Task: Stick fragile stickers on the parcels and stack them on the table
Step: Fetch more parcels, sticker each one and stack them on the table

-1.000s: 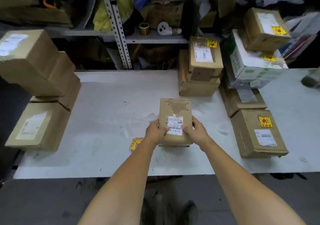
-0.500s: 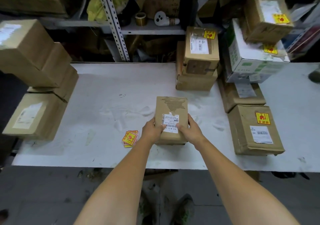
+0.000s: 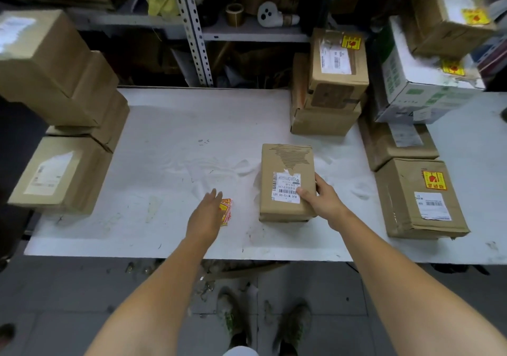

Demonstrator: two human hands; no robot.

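A brown parcel (image 3: 286, 169) with a white barcode label lies flat on the white table (image 3: 170, 141). My right hand (image 3: 322, 200) holds its near right corner, thumb on the label and fingers round the side. My left hand (image 3: 204, 215) hovers with straight fingers over a small pile of yellow-and-red fragile stickers (image 3: 227, 211), covering part of it. Parcels bearing fragile stickers stand to the right: one near the front edge (image 3: 419, 199), a stack at the back (image 3: 333, 81) and a tilted box high up (image 3: 450, 13).
Unstickered brown boxes (image 3: 60, 87) are piled at the table's left end. A white carton (image 3: 422, 87) sits on a flat parcel at the right. Behind the table stands a metal shelf with a tape roll (image 3: 234, 14). The table's front edge runs just beyond my feet.
My left hand has let go of the parcel and moved left over the sticker pile. The parcel now lies on the table, held by my right hand alone.
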